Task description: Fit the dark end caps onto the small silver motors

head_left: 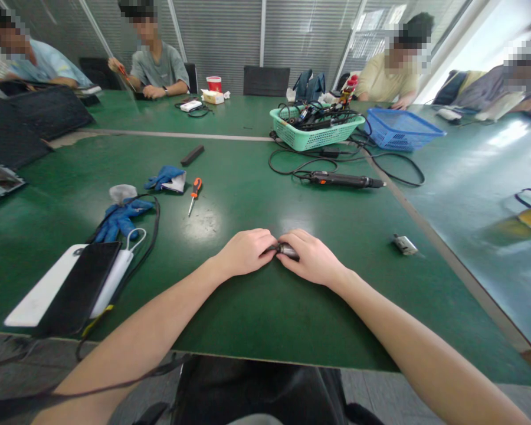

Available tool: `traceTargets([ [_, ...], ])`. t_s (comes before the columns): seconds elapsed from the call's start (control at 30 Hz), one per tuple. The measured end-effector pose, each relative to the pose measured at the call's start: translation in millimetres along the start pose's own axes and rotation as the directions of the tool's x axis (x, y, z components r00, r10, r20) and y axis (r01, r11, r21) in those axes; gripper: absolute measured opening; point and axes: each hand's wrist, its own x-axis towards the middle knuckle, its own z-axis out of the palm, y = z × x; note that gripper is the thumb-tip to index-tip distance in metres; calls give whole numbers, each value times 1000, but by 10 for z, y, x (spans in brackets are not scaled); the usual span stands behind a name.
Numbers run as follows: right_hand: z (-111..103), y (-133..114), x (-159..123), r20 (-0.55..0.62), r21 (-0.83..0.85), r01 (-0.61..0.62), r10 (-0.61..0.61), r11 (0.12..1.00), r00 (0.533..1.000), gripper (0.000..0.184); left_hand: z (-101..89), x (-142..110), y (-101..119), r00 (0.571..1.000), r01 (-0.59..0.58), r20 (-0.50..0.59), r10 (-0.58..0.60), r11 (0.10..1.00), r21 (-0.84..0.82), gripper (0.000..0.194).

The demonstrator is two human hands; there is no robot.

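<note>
Both my hands rest on the green table (256, 307) near its front edge, fingers curled around one small dark metallic part (287, 250). My left hand (246, 252) pinches its left end. My right hand (310, 258) covers its right end. Most of the part is hidden under my fingers. A small grey metal piece (405, 244) lies on the table to the right of my right hand.
An orange-handled screwdriver (194, 195), blue gloves (123, 217) and a phone on a white power bank (71, 289) lie at left. An electric screwdriver (343, 180) with its cable, a green basket (314, 127) and a blue basket (400, 130) sit further back. Several people sit around the table.
</note>
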Motion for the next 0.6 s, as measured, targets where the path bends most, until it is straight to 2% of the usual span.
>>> traceTargets([
  [0.6, -22, 19, -1, -14, -5, -1, 1, 1000, 1000, 18, -8, -2, 0, 1000, 10, -9, -10, 1000, 30, 16],
])
